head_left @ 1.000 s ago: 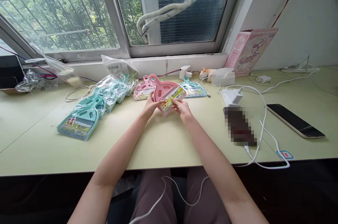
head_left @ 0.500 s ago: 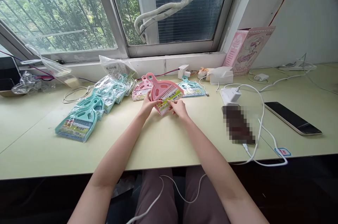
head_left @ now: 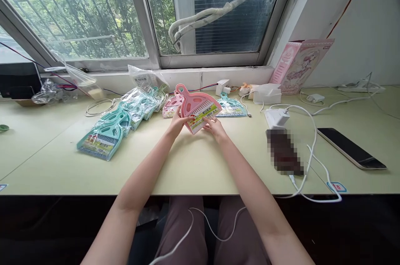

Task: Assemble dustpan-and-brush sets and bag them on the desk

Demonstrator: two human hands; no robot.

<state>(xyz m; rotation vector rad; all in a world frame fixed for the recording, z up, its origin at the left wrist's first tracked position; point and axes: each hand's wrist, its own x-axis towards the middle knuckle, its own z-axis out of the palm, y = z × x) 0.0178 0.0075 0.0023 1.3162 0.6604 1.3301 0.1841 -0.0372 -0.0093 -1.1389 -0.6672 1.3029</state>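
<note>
Between both hands, over the middle of the table, I hold a pink dustpan and brush set (head_left: 200,108) with a yellow-green label, its handle pointing up and left. My left hand (head_left: 177,125) grips its left side, thumb across the front. At its lower right edge is my right hand (head_left: 215,127), closed on the label end with fingers partly beneath. Behind it lies another pink dustpan set (head_left: 171,106), partly hidden. A blue dustpan set (head_left: 231,106) lies to the right of that. Several wrapped teal dustpan sets (head_left: 101,136) overlap at the left.
On the right of the table (head_left: 190,169) lie a dark phone (head_left: 351,148), a blurred device (head_left: 284,152) on a white cable, and a white charger (head_left: 276,118). A pink box (head_left: 300,65) leans at the back right. A clear plastic bag (head_left: 145,76) sits by the window.
The camera view has shifted, so the scene sits a little differently. Both hands keep hold of the pink set; my right fingers have moved slightly along its lower edge.
</note>
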